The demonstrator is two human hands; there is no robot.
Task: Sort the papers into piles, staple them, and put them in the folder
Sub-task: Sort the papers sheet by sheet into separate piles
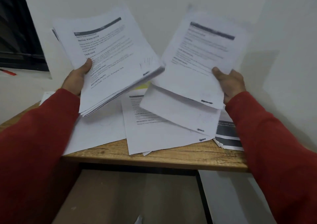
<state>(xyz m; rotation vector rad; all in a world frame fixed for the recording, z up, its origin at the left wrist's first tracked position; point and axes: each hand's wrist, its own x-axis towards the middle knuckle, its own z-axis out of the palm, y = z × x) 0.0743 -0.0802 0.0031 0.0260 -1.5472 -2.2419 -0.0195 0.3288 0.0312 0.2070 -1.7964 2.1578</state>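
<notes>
Right now we have both hands full. Our left hand [78,79] grasps a thick stack of papers [109,58] by its lower left edge, thumb pressed on the top sheet and fingers hidden underneath. Our right hand [229,84] pinches a thinner bundle [200,60] at its lower right edge, thumb on top as well; at least one lower sheet [176,113] droops from that bundle toward the tabletop [171,156].

Both sets are raised above the tabletop and tipped up toward us, which we judge is so the printed headings can be read and compared for sorting. The left stack's long axis runs from lower left to upper right, with its header bar at the top, away from us. The right bundle stands nearly upright, leaning slightly left, header also at the top. The two sets sit just beside each other, near corners close; whether they touch we cannot tell.

Beneath them, loose sheets [154,134] lie overlapped and skewed on the wooden tabletop, some hanging past its front edge. A darker printed pile [228,138] sits at the right, and a sliver of yellow [142,86] shows under the papers. A red pen [8,72] lies on the ledge at far left. We see no stapler, so sorting looks like the step in hand.
</notes>
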